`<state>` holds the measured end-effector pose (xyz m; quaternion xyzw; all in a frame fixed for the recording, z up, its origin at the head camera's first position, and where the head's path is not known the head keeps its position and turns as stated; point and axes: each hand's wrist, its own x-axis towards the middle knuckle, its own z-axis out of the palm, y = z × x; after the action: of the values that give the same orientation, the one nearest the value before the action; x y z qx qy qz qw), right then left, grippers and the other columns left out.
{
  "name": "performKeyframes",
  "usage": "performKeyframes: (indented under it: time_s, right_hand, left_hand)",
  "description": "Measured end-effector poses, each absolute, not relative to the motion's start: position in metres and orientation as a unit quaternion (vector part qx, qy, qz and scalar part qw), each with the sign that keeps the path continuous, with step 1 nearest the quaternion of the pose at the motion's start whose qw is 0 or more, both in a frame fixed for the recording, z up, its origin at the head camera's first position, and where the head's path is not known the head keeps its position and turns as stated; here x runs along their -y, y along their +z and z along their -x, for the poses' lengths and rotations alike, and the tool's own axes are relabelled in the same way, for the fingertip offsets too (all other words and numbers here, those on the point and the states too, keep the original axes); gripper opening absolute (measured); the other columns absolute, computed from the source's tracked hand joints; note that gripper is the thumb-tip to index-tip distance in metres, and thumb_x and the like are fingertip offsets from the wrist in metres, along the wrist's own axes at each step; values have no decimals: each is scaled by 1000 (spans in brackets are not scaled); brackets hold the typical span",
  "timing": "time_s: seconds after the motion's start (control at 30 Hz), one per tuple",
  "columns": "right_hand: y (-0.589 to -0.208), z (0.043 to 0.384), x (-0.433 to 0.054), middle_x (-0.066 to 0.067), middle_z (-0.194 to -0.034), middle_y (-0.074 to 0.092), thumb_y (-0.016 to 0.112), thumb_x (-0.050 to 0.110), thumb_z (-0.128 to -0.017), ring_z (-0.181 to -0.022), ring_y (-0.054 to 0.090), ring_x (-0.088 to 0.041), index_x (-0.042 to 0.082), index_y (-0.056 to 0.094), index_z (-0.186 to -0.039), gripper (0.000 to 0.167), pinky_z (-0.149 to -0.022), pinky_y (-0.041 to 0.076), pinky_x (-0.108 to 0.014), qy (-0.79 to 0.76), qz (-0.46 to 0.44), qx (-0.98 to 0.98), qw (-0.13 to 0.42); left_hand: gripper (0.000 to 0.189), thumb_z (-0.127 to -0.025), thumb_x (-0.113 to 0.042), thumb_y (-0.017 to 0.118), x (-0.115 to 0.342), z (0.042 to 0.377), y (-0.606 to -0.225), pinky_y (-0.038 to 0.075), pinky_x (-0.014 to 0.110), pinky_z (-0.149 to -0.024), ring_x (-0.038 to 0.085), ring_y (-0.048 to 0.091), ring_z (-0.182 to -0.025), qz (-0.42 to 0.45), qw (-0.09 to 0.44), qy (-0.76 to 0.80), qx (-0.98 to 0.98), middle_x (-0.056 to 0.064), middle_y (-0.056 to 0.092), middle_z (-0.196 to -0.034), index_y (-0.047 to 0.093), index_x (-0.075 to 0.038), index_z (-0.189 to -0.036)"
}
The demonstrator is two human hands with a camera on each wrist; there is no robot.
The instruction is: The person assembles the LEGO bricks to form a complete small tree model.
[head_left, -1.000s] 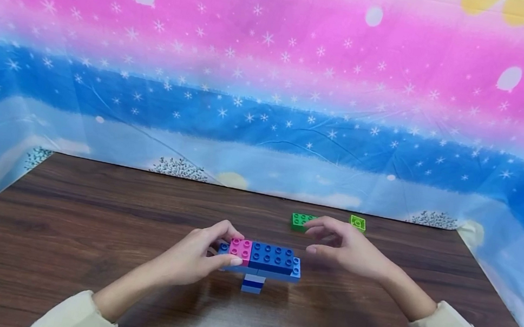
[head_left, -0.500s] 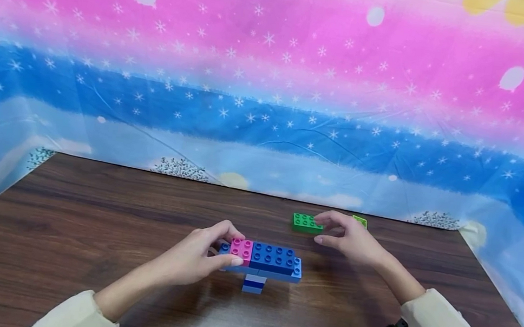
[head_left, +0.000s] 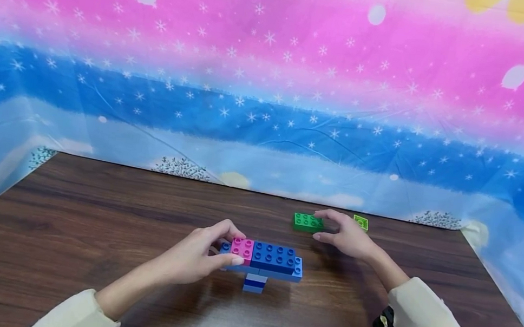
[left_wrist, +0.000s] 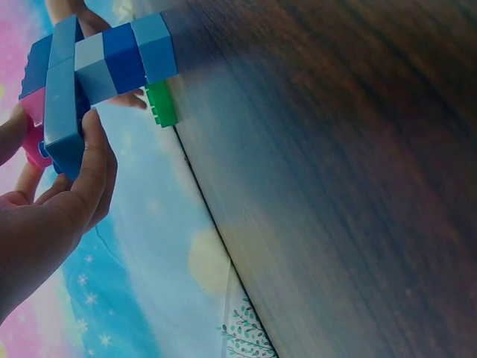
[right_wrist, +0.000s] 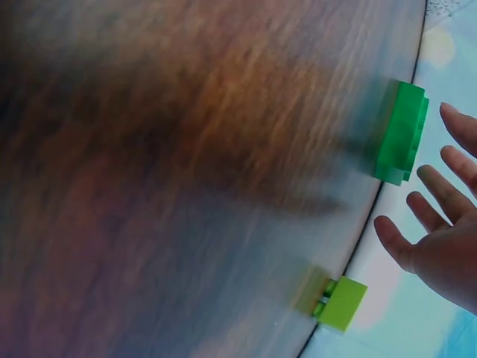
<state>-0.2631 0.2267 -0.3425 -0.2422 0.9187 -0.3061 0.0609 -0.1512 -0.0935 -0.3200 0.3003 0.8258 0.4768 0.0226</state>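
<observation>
My left hand (head_left: 194,253) grips the left end of a T-shaped block build, thumb on the near side of its pink brick (head_left: 241,251). A dark blue brick (head_left: 273,257) sits to the right of the pink one, both on a light blue layer (head_left: 297,273). One narrow column (head_left: 254,283) of stacked blue bricks supports the middle, as the left wrist view shows from the side. My right hand (head_left: 350,238) hovers with spread, relaxed fingers at the right end of a green brick (head_left: 303,222). In the right wrist view its fingers (right_wrist: 436,186) hold nothing.
A lime green brick (head_left: 361,222), lying studs down, is just behind my right hand. The dark wooden table (head_left: 89,208) ends at a patterned cloth (head_left: 266,131) that hangs along the back and both sides.
My right hand has moved away from the build's right end, back toward the green brick, and lowered beside it. My left hand keeps its grip in the same place.
</observation>
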Motion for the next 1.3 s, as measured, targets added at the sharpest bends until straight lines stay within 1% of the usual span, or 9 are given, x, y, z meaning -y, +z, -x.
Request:
performKeyframes:
  time_s: [0.2, 0.47, 0.73, 0.97, 1.3]
  right_hand:
    - [-348, 269, -225, -15, -130, 48, 65, 18, -86, -123, 38, -36, 4, 48, -128, 47, -95, 34, -53, -304, 239, -920, 61]
    - [-352, 269, -221, -14, -130, 48, 64, 16, -86, -121, 41, -35, 6, 51, -127, 44, -94, 35, -52, -313, 229, -920, 58]
    - [-352, 262, -217, -14, -119, 55, 65, 10, -84, -111, 50, -33, 5, 54, -124, 41, -87, 41, -47, -296, 219, -928, 62]
    - [-351, 257, -217, -15, -120, 55, 67, 10, -83, -109, 51, -31, 3, 55, -122, 41, -88, 40, -47, -277, 229, -931, 65]
    - [-347, 251, -221, -13, -119, 56, 66, 8, -84, -105, 53, -29, 5, 56, -121, 39, -86, 43, -45, -291, 236, -925, 65]
  left_hand:
    - [25, -87, -18, 62, 93, 152, -320, 49, 29, -69, 14, 58, -80, -302, 23, 477, -825, 6, 61, -96, 52, -6, -107]
    - [25, -87, -19, 62, 93, 151, -319, 49, 29, -70, 14, 58, -81, -299, 27, 476, -826, 6, 61, -97, 52, -6, -106]
    - [24, -88, -19, 62, 94, 151, -319, 49, 29, -70, 13, 58, -81, -300, 26, 475, -827, 6, 61, -97, 52, -6, -106]
    - [24, -88, -19, 62, 94, 151, -319, 49, 29, -70, 13, 58, -80, -298, 28, 475, -827, 6, 60, -97, 51, -6, -105]
    - [25, -87, -18, 62, 94, 152, -320, 49, 29, -69, 14, 58, -80, -300, 28, 475, -827, 7, 61, -97, 51, -6, -106]
